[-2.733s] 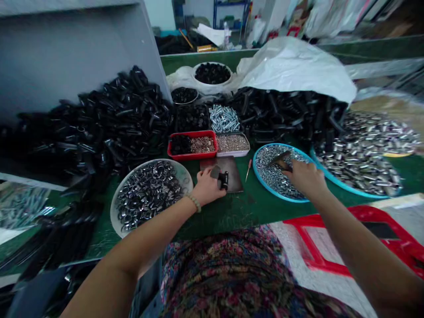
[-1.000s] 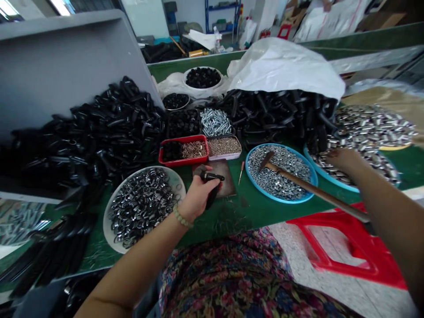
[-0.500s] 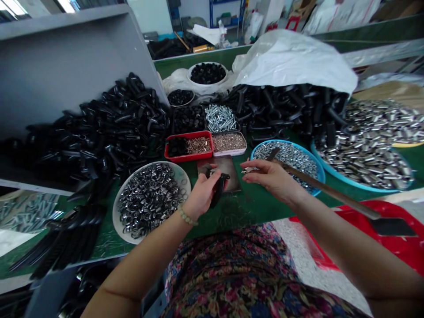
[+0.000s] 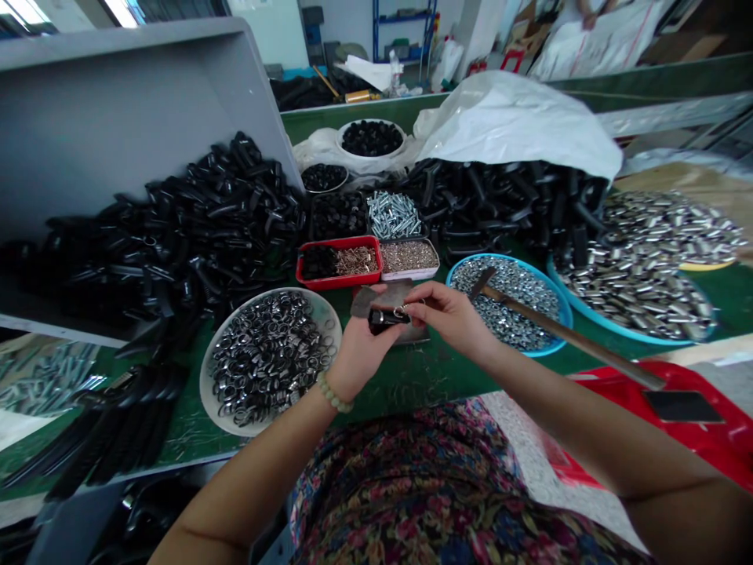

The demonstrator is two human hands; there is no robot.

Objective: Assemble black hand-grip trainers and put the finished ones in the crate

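Left hand (image 4: 365,351) gripping black plastic part (image 4: 382,318), right hand (image 4: 450,315) pinching small metal ring (image 4: 401,312) at its end, over a metal plate (image 4: 400,293) on the surface (image 4: 429,377).

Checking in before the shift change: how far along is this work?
No finished batch stands out yet. In hand: the left hand grips a black plastic part while the right hand pinches a small metal piece against it. Left to do: the heap of black parts and the bowl of steel rings are piled high.
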